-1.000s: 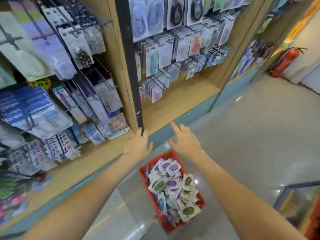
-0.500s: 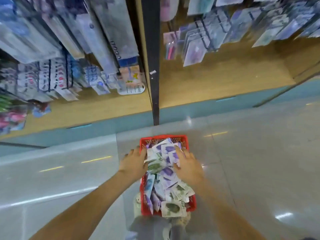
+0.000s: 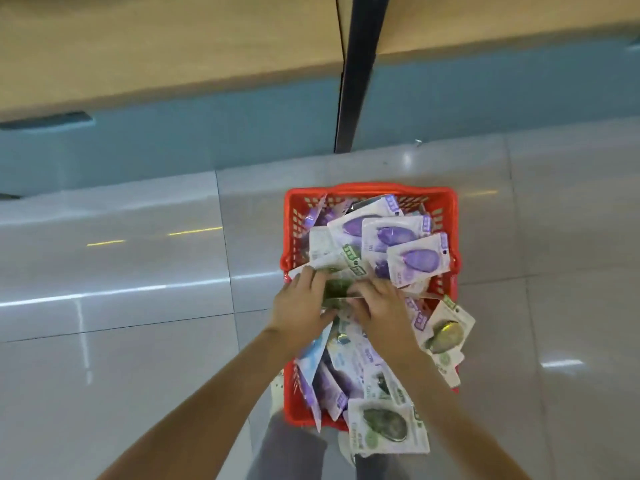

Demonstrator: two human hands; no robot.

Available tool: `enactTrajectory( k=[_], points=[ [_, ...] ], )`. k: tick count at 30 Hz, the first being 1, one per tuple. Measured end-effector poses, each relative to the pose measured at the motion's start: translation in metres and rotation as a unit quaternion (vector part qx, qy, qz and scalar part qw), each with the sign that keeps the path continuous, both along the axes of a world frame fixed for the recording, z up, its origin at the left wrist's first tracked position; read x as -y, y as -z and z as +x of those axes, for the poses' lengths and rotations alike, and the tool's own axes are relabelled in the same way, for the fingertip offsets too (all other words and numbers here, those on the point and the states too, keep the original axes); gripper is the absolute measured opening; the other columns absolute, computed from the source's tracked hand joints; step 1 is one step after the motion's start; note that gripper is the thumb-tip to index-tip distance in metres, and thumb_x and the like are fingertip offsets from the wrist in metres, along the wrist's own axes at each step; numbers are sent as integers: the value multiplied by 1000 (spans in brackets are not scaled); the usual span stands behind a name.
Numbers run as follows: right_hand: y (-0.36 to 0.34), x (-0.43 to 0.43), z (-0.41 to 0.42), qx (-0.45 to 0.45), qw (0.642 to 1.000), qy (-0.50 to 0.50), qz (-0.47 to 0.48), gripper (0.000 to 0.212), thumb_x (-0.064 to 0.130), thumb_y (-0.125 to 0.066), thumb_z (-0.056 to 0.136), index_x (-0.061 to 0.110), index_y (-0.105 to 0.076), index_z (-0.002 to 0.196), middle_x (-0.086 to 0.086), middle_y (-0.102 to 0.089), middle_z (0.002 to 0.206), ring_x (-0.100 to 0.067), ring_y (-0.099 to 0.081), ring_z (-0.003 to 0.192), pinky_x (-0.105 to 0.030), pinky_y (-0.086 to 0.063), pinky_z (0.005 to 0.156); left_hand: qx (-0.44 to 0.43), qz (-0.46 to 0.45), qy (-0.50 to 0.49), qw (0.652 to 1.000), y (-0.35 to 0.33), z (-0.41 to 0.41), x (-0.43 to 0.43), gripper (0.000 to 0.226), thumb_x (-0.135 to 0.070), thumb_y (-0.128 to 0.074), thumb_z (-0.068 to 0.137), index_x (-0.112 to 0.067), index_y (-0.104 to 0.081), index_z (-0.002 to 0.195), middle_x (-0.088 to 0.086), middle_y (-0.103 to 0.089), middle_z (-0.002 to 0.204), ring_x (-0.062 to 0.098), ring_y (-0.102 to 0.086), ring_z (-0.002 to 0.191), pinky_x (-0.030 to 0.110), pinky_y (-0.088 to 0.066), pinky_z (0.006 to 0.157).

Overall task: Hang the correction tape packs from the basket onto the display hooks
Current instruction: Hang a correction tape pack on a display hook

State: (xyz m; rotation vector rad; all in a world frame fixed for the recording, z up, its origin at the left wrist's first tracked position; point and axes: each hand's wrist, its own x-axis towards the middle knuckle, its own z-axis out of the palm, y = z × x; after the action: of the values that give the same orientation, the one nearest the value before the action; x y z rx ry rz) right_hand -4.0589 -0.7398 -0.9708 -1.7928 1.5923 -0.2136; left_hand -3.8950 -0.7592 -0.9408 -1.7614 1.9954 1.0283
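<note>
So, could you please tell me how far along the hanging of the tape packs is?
Done: nothing that shows; the hooks are out of view. In hand: the left hand and right hand both grip a green pack over the middle of the basket. Left: nearly everything, since the basket is heaped with purple packs and green packs.

Both hands came down from the shelf ledge into the red basket (image 3: pixel 370 190). Half a second ago they lay flat on the pile near the basket's far end. Now the left hand (image 3: pixel 301 306) and right hand (image 3: pixel 381 308) grip one green correction tape pack (image 3: pixel 337 289) at the basket's middle. Hooks above the basket are out of view.
</note>
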Motion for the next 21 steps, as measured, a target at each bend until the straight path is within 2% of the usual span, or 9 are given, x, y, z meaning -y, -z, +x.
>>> enactTrajectory(
  k=[3, 6, 7, 9, 11, 14, 18, 19, 21],
  points=[
    [-1, 2, 8, 31, 998, 47, -10, 24, 36, -52, 89, 20, -60, 104, -1, -60, 105, -19, -48, 98, -29, -32, 86, -8, -58, -7, 998, 15, 8, -3, 78, -47, -87, 61, -11, -58, 123, 10, -57, 115, 29, -62, 100, 38, -54, 82],
    [-4, 4, 14, 27, 994, 102, -6, 48, 46, -54, 86, 16, -52, 124, -5, -57, 118, -20, -43, 112, -33, -32, 95, 4, -14, 16, 1000, 16, 10, 4, 73, -56, -70, 78, -22, -42, 137, 2, -42, 136, 22, -43, 124, 34, -36, 106],
    [-4, 6, 15, 26, 992, 119, 10, 54, 46, -58, 85, 13, -52, 126, -7, -56, 119, -20, -43, 114, -35, -33, 95, -5, 1, 19, 1000, 17, 10, 8, 67, -53, -64, 84, -23, -38, 138, -1, -42, 139, 19, -41, 127, 32, -34, 108],
    [-3, 5, 15, 48, 984, 163, 55, 54, 34, -72, 82, 10, -51, 126, -9, -55, 117, -25, -46, 112, -42, -39, 97, -38, 42, 9, 998, 19, 8, 16, 55, -44, -61, 89, -21, -38, 134, 0, -49, 136, 19, -49, 120, 32, -43, 100],
    [-3, 4, 15, 90, 970, 208, 87, 56, 23, -77, 79, 17, -46, 125, -6, -53, 114, -29, -52, 108, -52, -46, 93, -77, 82, -10, 994, 16, 4, 19, 50, -36, -62, 89, -20, -37, 130, 3, -57, 128, 20, -59, 108, 33, -53, 88],
    [-10, 3, 14, 116, 966, 222, 68, 56, 44, -69, 79, 30, -43, 127, 3, -51, 117, -28, -55, 110, -54, -48, 90, -109, 87, -28, 990, 12, 5, 15, 51, -32, -65, 87, -18, -37, 128, 5, -59, 123, 21, -62, 100, 35, -56, 82],
    [-27, -2, 19, 99, 963, 248, 40, 57, 50, -43, 92, 18, -42, 138, 10, -44, 131, -8, -37, 126, -45, -38, 106, -158, 58, -144, 975, -4, 29, 6, 48, -31, -67, 87, -20, -42, 126, -2, -59, 118, 14, -61, 96, 16, -47, 71],
    [-27, -2, 21, 77, 965, 247, 39, 56, 47, -39, 93, 16, -41, 140, 6, -45, 133, -9, -35, 126, -41, -33, 108, -170, 60, -195, 964, -9, 39, 3, 42, -31, -69, 86, -24, -43, 119, -6, -60, 112, 10, -62, 91, 13, -45, 67],
    [-22, 4, 28, 2, 979, 203, 32, 54, 35, -44, 95, 13, -38, 144, -6, -47, 137, -18, -34, 127, -39, -26, 108, -196, 71, -308, 928, -17, 60, -3, 36, -27, -72, 85, -29, -42, 105, -12, -63, 101, 6, -66, 83, 15, -50, 63]
  ],
)
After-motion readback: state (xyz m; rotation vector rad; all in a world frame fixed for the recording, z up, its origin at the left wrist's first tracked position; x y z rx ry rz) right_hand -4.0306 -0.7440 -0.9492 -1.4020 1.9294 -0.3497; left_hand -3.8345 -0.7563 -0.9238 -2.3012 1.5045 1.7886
